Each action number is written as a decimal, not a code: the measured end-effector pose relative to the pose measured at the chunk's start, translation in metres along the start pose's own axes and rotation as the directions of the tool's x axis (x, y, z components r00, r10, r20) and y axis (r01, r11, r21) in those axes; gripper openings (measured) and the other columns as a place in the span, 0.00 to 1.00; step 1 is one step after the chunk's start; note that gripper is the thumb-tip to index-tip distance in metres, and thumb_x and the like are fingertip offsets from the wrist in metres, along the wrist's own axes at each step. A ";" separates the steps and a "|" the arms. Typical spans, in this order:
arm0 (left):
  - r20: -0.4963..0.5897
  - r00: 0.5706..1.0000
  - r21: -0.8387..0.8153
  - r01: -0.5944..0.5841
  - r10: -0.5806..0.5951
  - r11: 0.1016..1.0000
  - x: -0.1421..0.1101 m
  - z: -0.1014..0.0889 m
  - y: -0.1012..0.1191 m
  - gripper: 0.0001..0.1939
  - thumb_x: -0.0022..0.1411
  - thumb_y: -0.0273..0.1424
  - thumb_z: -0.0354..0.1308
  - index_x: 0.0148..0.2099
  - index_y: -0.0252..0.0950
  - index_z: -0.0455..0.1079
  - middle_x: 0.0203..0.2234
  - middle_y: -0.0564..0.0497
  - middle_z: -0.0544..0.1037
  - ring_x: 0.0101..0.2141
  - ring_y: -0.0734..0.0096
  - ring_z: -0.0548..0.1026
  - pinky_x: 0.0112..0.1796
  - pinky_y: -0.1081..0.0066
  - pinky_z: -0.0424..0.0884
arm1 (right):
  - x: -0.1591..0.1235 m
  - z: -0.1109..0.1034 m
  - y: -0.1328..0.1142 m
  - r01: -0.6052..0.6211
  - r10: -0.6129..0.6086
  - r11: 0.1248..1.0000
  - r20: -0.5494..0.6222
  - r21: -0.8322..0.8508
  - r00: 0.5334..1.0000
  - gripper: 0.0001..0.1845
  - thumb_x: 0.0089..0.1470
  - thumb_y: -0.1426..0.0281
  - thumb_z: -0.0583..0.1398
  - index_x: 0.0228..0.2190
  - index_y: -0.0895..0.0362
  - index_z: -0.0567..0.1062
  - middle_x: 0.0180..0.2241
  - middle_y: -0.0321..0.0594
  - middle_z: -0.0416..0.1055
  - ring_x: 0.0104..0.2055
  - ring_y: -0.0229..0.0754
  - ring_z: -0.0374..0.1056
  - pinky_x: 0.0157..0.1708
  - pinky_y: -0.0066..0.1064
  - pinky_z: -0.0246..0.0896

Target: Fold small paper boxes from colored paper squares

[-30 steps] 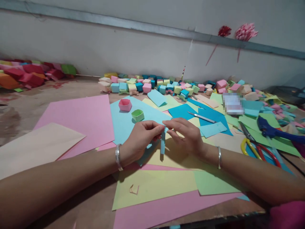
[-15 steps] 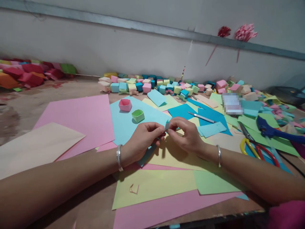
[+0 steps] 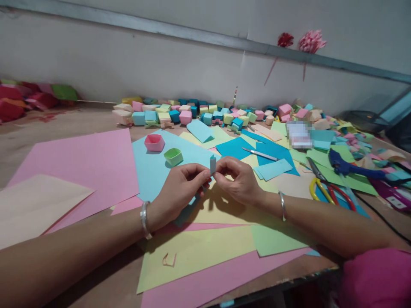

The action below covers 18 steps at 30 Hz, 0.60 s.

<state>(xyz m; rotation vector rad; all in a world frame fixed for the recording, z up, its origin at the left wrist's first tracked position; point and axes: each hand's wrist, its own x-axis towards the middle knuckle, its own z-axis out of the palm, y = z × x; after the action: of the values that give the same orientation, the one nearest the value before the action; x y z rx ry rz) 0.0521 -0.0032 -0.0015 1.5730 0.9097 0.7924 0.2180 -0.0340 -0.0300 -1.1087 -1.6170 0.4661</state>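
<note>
Between my two hands, above the middle of the table, stands a small folded light-blue paper strip (image 3: 212,164). My left hand (image 3: 181,188) pinches its lower left side between thumb and forefinger. The thumb and forefinger of my right hand (image 3: 239,179) close on its right side. A yellow paper sheet (image 3: 224,209) lies beneath the hands. Beyond my left hand, a pink open paper box (image 3: 154,143) and a green open paper box (image 3: 173,157) rest on a light-blue sheet (image 3: 144,171).
Scissors (image 3: 330,190), a craft knife (image 3: 260,154), a blue-handled tool (image 3: 353,167) and cut light-blue strips (image 3: 272,170) lie to the right. Many small paper cubes (image 3: 185,117) line the wall. A large pink sheet (image 3: 80,167) lies at left.
The camera view has shifted to the right. The folded strip in my fingers has turned and now stands upright, showing more of its face.
</note>
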 end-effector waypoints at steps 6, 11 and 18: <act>0.029 1.000 -0.019 -0.010 0.010 1.000 0.000 -0.002 0.000 0.09 0.56 0.35 0.61 0.28 0.34 0.72 0.22 0.54 0.73 0.21 0.77 0.69 0.24 0.76 0.66 | 0.001 0.000 -0.003 0.023 -0.023 1.000 -0.022 0.005 0.999 0.04 0.49 0.75 0.56 0.25 0.55 0.67 0.27 0.35 0.67 0.30 0.35 0.63 0.29 0.29 0.62; -0.011 1.000 0.038 -0.006 0.006 0.999 0.000 -0.001 0.003 0.10 0.55 0.35 0.62 0.26 0.34 0.73 0.19 0.53 0.72 0.19 0.77 0.67 0.21 0.77 0.62 | 0.002 -0.001 -0.002 0.004 -0.004 1.000 0.002 0.009 1.000 0.03 0.49 0.75 0.58 0.28 0.56 0.68 0.27 0.34 0.68 0.30 0.34 0.65 0.30 0.28 0.64; -0.008 0.998 0.149 -0.054 0.056 0.987 0.003 -0.001 0.003 0.12 0.56 0.38 0.60 0.26 0.36 0.72 0.17 0.53 0.72 0.18 0.75 0.67 0.20 0.76 0.62 | 0.002 -0.003 -0.002 -0.013 0.014 0.998 0.014 -0.069 1.000 0.02 0.52 0.72 0.60 0.31 0.56 0.74 0.29 0.36 0.73 0.29 0.34 0.67 0.30 0.27 0.65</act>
<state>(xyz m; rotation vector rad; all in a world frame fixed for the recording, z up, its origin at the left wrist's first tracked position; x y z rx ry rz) 0.0529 -0.0006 0.0020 1.7311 0.9556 0.7881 0.2196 -0.0343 -0.0266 -1.1707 -1.6499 0.4315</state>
